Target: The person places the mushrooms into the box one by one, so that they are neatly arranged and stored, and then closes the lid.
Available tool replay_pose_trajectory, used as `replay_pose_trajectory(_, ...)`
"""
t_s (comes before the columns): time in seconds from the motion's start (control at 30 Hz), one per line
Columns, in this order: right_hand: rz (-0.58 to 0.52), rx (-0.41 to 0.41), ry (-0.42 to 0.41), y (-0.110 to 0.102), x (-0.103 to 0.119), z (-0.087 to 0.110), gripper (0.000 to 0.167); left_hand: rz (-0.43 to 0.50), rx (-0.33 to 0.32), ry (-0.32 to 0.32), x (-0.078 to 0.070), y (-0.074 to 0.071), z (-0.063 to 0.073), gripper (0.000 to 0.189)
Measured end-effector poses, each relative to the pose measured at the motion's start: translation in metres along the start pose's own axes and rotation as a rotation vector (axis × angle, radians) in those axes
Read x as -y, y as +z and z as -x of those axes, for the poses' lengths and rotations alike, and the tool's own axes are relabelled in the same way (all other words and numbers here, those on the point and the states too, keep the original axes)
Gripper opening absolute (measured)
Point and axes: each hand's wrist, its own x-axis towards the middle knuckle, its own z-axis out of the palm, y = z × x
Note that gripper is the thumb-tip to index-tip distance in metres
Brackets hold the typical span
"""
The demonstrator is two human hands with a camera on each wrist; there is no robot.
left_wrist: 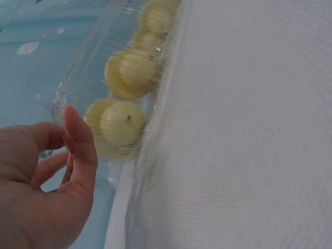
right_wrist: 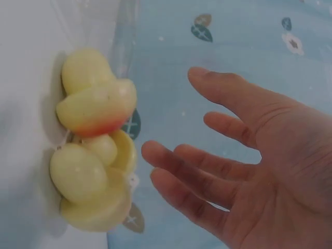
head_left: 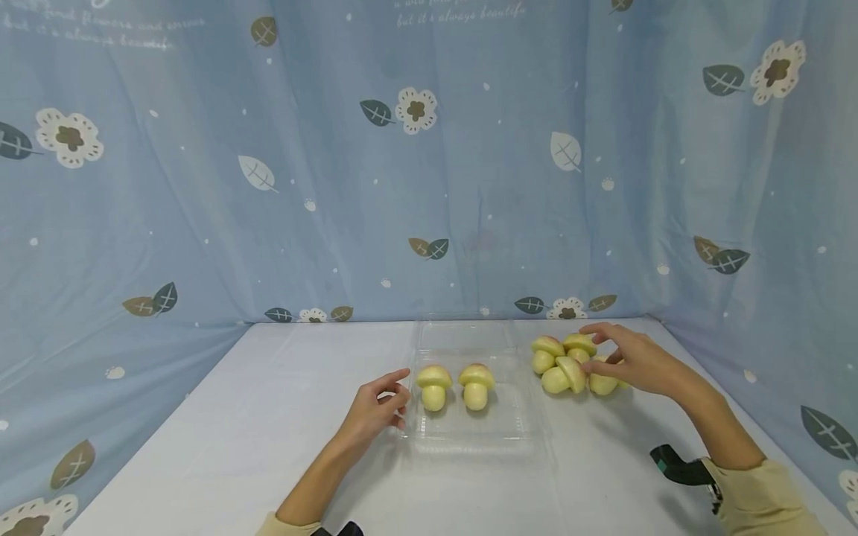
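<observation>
In the head view, a clear plastic box (head_left: 516, 417) stands on the white table with its lid (head_left: 465, 335) laid back behind it. Inside stand two pale yellow toy mushrooms (head_left: 434, 387), side by side. My left hand (head_left: 377, 409) is at the box's left wall, fingertips right at the rim in the left wrist view. Right of the box lies a pile of several more toy mushrooms (head_left: 564, 374); one cap (right_wrist: 98, 111) has a red tinge. Close over the pile's right side is my right hand (head_left: 637, 362), its fingers spread and nothing between them.
A white cloth-like table top (head_left: 295, 387) spreads around the box. Blue curtain (head_left: 402, 186) with leaf and flower prints hangs behind and along both sides. A black wrist-camera mount (head_left: 680, 467) sticks out from the right sleeve.
</observation>
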Motion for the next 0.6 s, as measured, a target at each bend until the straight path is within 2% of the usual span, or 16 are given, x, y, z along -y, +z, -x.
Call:
replay_pose_trajectory(0.33, 0.048, 0.029, 0.052, -0.001, -0.020, -0.001, 0.067, 0.009, -0.015, -0.022, 0.002, 0.000, 0.000, 0.049)
replay_pose_trajectory(0.47, 0.049, 0.079, 0.125, 0.001, -0.025, -0.001, 0.075, 0.016, -0.017, -0.025, 0.000, 0.001, 0.000, 0.048)
replay_pose_trajectory(0.6, 0.075, 0.092, 0.174, 0.003, -0.028, 0.000, 0.076, 0.018, -0.016, -0.019, -0.001, 0.001, 0.001, 0.048)
